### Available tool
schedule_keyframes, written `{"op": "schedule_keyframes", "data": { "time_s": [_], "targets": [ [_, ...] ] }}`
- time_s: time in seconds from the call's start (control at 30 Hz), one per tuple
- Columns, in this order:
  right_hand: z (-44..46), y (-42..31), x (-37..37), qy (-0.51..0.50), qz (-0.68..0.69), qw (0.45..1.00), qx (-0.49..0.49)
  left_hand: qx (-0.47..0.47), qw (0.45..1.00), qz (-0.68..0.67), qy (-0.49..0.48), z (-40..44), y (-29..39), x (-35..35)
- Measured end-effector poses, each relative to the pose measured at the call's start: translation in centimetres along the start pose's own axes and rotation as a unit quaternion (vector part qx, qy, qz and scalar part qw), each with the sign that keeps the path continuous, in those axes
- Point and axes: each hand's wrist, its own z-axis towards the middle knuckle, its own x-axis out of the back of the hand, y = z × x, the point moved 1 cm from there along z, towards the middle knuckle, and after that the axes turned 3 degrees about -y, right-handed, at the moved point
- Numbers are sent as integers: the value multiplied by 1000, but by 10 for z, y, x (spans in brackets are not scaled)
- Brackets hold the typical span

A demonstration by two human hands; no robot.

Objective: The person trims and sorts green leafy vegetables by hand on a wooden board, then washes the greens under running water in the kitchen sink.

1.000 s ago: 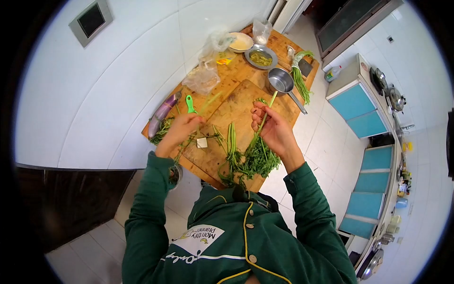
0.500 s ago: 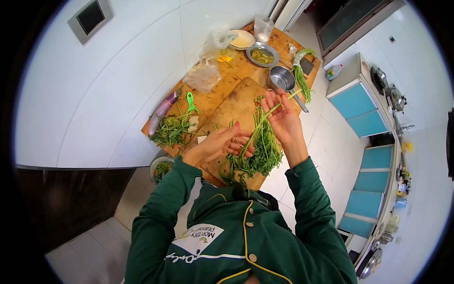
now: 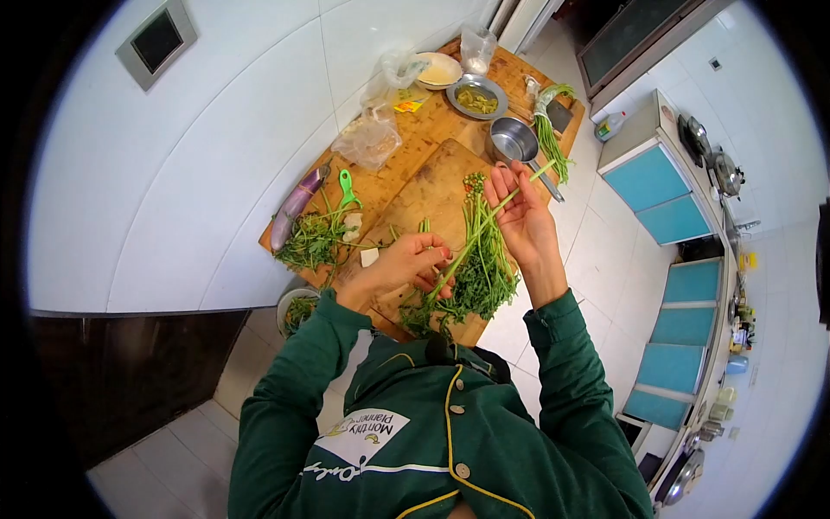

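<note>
A long green stalk (image 3: pixel 478 232) runs slantwise between my two hands. Its lower part is at the fingers of my left hand (image 3: pixel 405 266), which are curled round it. The upper part lies across my right hand (image 3: pixel 524 216), palm up, with the fingers bent over the stalk. Below them, a bunch of leafy greens (image 3: pixel 484 281) rests on the wooden cutting board (image 3: pixel 432 190). A small white block (image 3: pixel 369 257) sits beside my left hand. Further left are a heap of leafy trimmings (image 3: pixel 309 242), a green peeler (image 3: pixel 347 188) and a purple eggplant (image 3: pixel 296 210).
A saucepan (image 3: pixel 513 141) stands beyond my right hand, its handle pointing right. Behind it are a metal plate of food (image 3: pixel 477 97), a pale bowl (image 3: pixel 439 71), plastic bags (image 3: pixel 370 138) and a tied bundle of long beans (image 3: pixel 547 138). A bin (image 3: pixel 296 310) stands below the table's left edge.
My left hand has come from the left side of the table to the stalk's lower part. My right hand has turned palm up, and the stalk now slants further to the right.
</note>
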Motion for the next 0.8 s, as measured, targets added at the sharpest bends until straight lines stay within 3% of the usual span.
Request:
{"op": "schedule_keyframes", "data": {
  "time_s": [0.1,0.17,0.3,0.5,0.67,0.8],
  "targets": [
    [-1,-1,-1,7,20,1000,0,2,996,-82,25,-3,6,-7],
    [-1,-1,0,6,20,1000,-4,9,993,-113,-17,-4,4,-5],
    [-2,-1,-1,-4,10,1000,-3,11,998,-38,-50,3,-10,-4],
    [-9,-2,-10,-23,33,999,-16,-39,992,-117,-22,0,-17,-17],
    [-32,5,-34,-84,-49,995,21,-94,987,-96,92,5,-18,-20],
    [-45,-3,-57,-133,-109,981,84,-77,985,-82,134,9,-30,-7]
  ]
}}
